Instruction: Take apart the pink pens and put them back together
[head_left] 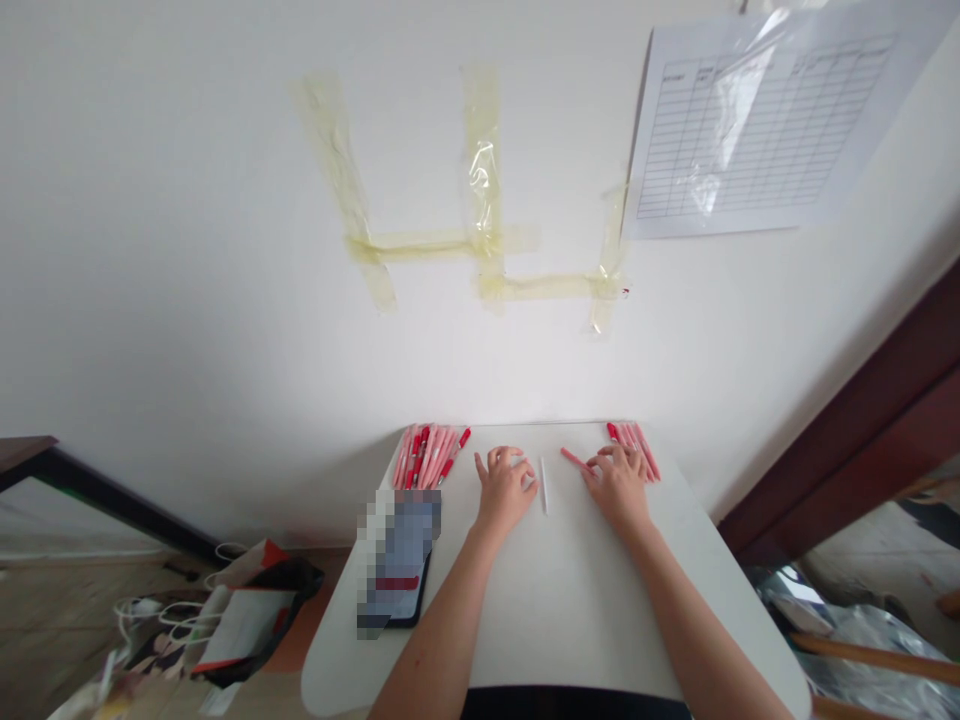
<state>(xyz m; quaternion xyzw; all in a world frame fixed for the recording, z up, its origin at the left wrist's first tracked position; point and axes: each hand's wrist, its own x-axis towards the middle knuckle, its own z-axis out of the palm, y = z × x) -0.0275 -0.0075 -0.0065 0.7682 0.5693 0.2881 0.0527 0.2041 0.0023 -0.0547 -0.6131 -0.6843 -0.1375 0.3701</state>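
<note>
My left hand [504, 487] rests on a small white table [555, 600], fingers curled over something small I cannot make out. A thin white refill stick [544, 485] lies just right of it. My right hand [619, 483] pinches one pink pen part [576, 460] that sticks out to its left. Behind that hand lies a group of pink pens [637, 447] at the table's far right. A bigger pile of pink and red pens [427, 456] lies at the far left.
A phone [401, 560] lies on the table's left edge. The white wall behind carries yellowed tape strips [480, 240] and a printed chart [757, 125]. Bags and cables [225, 625] are on the floor at left; a dark wooden frame [862, 430] at right.
</note>
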